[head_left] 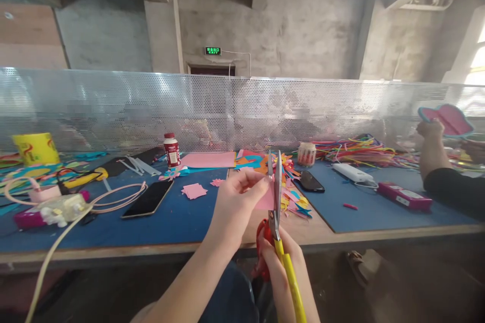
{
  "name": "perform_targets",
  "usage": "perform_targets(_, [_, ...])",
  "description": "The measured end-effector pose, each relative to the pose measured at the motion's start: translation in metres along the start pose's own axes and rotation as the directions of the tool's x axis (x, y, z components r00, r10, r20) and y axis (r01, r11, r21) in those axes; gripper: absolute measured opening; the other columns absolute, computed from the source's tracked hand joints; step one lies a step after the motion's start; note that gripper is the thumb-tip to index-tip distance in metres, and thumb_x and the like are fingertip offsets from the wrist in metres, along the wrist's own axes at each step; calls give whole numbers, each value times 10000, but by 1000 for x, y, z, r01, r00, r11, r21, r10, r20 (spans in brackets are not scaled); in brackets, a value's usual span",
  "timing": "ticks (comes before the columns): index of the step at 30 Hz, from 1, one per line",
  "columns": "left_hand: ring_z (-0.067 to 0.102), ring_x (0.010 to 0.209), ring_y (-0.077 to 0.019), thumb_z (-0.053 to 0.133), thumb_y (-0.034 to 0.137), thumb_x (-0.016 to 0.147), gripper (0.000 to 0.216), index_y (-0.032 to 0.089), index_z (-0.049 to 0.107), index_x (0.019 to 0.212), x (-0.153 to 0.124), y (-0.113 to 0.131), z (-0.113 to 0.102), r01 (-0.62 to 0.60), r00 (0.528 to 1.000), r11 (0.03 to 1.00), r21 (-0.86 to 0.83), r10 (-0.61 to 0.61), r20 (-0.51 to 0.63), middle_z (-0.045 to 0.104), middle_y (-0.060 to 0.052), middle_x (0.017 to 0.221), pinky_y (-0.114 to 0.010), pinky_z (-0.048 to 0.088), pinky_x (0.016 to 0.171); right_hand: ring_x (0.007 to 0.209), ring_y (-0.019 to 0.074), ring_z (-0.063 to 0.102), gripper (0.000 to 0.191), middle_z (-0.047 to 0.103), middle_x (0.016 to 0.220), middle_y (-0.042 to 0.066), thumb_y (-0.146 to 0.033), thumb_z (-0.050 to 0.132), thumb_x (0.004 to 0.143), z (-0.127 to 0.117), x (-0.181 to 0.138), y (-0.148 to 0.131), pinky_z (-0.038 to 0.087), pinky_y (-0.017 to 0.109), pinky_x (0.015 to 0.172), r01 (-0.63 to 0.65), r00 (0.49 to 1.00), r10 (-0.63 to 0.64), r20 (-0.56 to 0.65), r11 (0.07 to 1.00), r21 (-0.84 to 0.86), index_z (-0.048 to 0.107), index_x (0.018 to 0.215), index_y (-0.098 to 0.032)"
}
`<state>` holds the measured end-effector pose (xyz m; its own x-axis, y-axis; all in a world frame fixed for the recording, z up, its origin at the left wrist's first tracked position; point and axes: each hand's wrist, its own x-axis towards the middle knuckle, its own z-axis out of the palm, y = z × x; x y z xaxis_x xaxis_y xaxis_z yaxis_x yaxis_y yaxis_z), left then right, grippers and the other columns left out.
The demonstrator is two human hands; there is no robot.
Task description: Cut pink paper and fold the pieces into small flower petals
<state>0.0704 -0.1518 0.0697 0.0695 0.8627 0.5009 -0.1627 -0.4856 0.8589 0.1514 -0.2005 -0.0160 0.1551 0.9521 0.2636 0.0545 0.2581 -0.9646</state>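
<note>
Between the thumb and fingers of my left hand is a small piece of pink paper. My right hand grips scissors whose handles are red and yellow, with the blades pointing up and a little apart. The paper's right edge meets the blades. Behind my hands lies a heap of cut paper scraps in several colours. Left of my left hand a stack of pink paper squares rests on the blue mat, with a small pink cut-out beside it.
A black phone, a glue gun and a power strip with cables are at left. A red-capped bottle stands at the back. Rightward are another phone, a jar and a co-worker's hand holding a pink shape.
</note>
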Motion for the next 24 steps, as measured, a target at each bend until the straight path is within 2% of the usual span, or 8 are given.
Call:
perform_targets(9, [537,746,-131,608,261,685,90,173,625,676,-2,2,1,43,999,999,16,-44,21,626,-24,776,-259,408,719,388,90,440,251,437,489,-49,-401,431,787,2,1,10,365,192,393,6,1000,-5,-28,1000,20,438,664,-182])
perform_targets(24, [499,672,-110,637,293,657,114,179,634,657,6,-7,5,99,995,992,82,-101,17,589,-2,682,-244,376,649,305,93,423,334,391,388,-67,-482,428,789,11,1,19,326,185,327,-55,992,64,-106,995,83,414,626,-190])
